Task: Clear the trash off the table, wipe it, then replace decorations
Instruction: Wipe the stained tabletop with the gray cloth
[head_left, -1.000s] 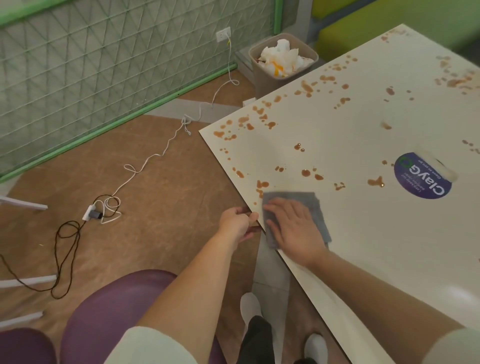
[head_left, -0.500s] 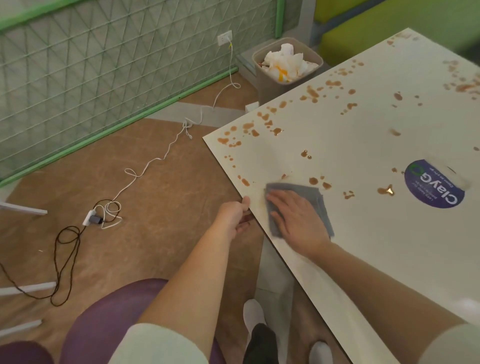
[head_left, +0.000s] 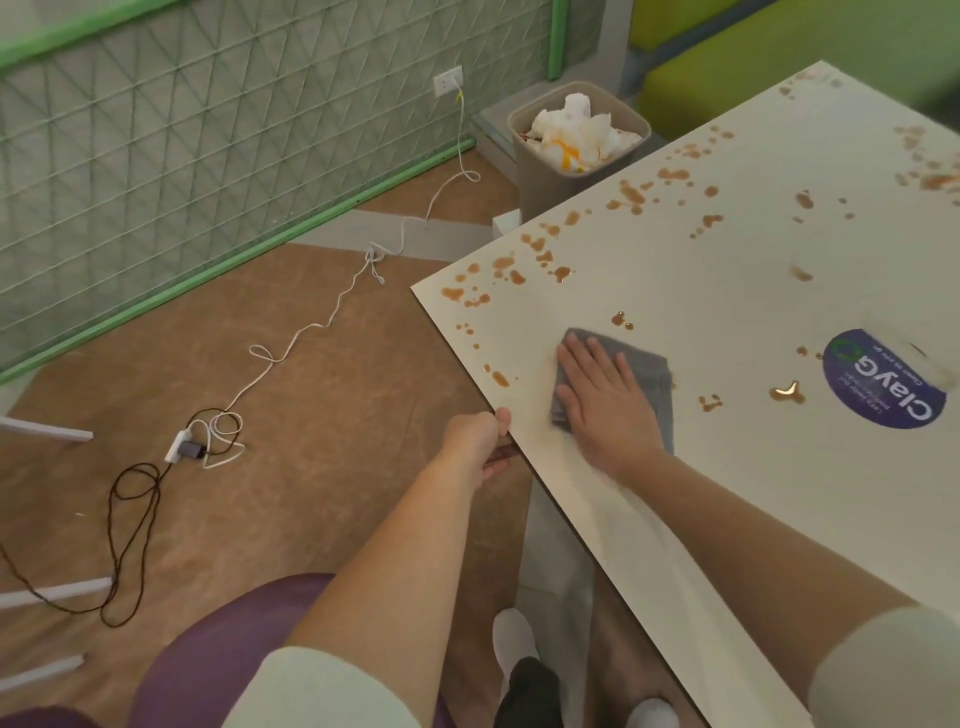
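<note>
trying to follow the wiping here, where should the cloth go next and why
Probably a push forward and left toward the table corner. The right hand presses flat on the grey cloth, and brown spots lie just left of it, with more near the corner. The left hand grips the table edge, steadying it.

Single head view, looking down, close over table (head_left: 727, 493) corner

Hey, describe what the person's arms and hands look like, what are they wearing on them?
Both forearms are bare. Each upper arm carries a short, pale off-white sleeve that ends near the elbow: left sleeve, right sleeve. The left hand and the right hand have no gloves, and no rings, watch or bracelets show on either wrist.
</note>
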